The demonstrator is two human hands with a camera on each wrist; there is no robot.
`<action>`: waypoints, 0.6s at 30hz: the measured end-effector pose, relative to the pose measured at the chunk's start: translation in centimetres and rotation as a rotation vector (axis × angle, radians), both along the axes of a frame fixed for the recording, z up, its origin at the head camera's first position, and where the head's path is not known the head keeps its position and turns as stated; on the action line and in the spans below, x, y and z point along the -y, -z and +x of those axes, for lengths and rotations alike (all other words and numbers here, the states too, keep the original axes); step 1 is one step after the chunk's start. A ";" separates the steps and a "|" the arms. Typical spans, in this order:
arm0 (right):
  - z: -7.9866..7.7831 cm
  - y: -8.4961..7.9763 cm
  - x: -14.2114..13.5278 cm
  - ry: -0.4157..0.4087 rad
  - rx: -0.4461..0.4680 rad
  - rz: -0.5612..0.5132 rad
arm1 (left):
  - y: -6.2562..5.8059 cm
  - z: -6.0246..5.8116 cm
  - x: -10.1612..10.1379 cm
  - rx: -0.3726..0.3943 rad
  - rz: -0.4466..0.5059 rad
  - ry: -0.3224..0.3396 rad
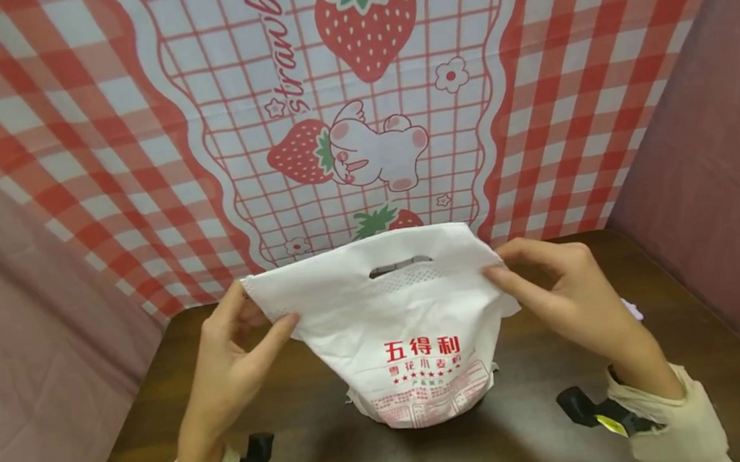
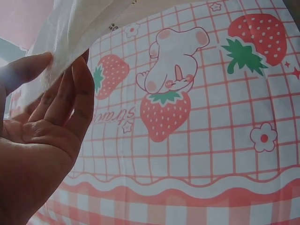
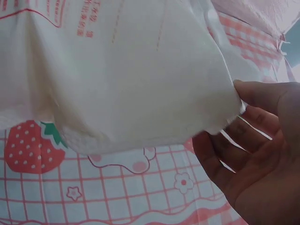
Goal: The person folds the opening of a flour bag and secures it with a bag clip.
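A white fabric flour bag (image 1: pixel 343 305) with red Chinese print and a cut-out handle slot stands upright on the dark wooden table (image 1: pixel 528 421). My left hand (image 1: pixel 230 365) pinches its upper left corner between thumb and fingers. At the upper right corner, my right hand (image 1: pixel 564 295) pinches the edge in the same way. The left wrist view has the thumb on one face of the bag (image 2: pixel 70 42) and the fingers behind it. In the right wrist view the bag's corner (image 3: pixel 206 112) lies between thumb and fingers. The bag's inside is hidden.
A red-and-white checked cloth (image 1: pixel 568 99) with strawberry drawings hangs behind the table. Pink curtains (image 1: pixel 23 302) flank both sides. A small pale purple object (image 1: pixel 633 309) lies on the table beyond my right wrist. Dark straps (image 1: pixel 251 461) sit at both cuffs.
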State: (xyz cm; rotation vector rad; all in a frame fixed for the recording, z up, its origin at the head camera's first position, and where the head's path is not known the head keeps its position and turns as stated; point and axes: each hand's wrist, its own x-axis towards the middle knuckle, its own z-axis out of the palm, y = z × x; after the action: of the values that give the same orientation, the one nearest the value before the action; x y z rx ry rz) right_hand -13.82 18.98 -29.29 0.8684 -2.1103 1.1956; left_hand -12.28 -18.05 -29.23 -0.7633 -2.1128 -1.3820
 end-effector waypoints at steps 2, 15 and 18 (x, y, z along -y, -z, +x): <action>0.2 0.1 -0.7 0.009 0.006 0.006 | 0.0 -0.1 -0.6 -0.003 0.013 -0.015; 0.0 0.1 -1.6 0.004 -0.037 0.029 | -1.6 2.2 -5.2 -0.464 -0.041 -0.304; -0.1 0.2 -1.6 -0.016 -0.039 0.029 | -1.8 2.8 -7.1 -0.584 -0.086 -0.368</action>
State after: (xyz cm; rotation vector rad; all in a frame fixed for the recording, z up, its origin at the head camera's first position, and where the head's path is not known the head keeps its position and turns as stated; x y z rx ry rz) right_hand -13.90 20.60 -29.46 0.9163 -2.0981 1.1500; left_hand -9.46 -10.93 -27.46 -0.6649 -1.7379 -0.7601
